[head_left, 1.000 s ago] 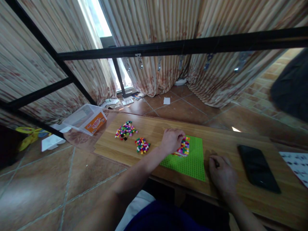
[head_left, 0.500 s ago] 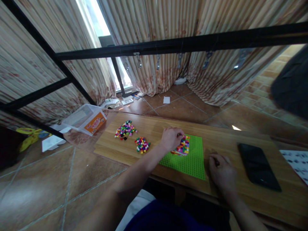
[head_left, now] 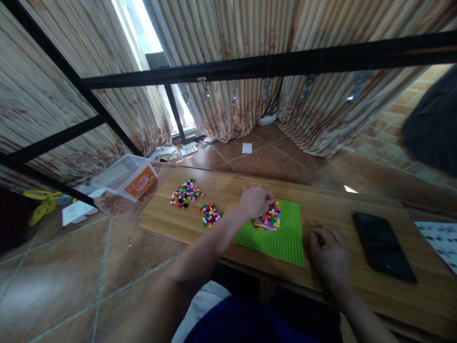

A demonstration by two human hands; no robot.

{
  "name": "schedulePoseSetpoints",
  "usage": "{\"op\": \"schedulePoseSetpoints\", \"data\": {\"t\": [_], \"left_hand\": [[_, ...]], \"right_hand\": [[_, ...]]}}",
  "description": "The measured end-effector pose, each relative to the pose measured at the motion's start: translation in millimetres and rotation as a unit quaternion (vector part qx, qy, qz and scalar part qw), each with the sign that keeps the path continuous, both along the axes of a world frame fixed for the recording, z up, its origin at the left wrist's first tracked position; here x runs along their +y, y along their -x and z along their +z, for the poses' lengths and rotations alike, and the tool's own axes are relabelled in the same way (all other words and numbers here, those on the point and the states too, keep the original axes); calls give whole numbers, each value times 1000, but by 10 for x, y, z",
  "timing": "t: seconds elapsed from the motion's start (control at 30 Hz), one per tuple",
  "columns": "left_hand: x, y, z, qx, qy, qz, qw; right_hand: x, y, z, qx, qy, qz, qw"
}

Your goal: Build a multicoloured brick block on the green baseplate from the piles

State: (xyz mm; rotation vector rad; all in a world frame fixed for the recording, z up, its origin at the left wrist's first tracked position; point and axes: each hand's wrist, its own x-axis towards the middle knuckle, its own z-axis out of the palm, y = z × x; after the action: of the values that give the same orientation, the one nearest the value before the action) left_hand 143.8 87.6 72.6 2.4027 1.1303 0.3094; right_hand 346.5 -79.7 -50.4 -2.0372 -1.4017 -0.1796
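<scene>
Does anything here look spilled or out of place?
One small white sheet lies by itself on the tiled floor beyond the table, so it looks stray. The loose brick piles look gathered, not spilled.

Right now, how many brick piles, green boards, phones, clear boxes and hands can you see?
Brick piles, bigger pile and smaller pile: 2
Green board: 1
Phone: 1
Clear box: 1
Hands, left hand and right hand: 2
Total: 7
</scene>
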Motion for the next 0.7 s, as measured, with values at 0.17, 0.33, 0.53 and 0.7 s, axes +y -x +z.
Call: {"op": "schedulePoseSetpoints", "data": {"t": [0.17, 0.33, 0.53, 0.7], "left_hand": [[-4, -18, 14, 19, -5, 6, 1000], [-24, -15, -7, 21, -12, 8, 1000], [-98, 94, -19, -27, -28, 12, 999], [-143, 434, -56, -124, -45, 73, 989]], "right_hand": [[4, 2, -3, 0, -4, 3, 1000], [3, -11, -12, -9, 3, 6, 1000], [9, -17, -12, -2, 3, 6, 1000], [-6, -13, -1, -9, 0, 3, 1000]]}}
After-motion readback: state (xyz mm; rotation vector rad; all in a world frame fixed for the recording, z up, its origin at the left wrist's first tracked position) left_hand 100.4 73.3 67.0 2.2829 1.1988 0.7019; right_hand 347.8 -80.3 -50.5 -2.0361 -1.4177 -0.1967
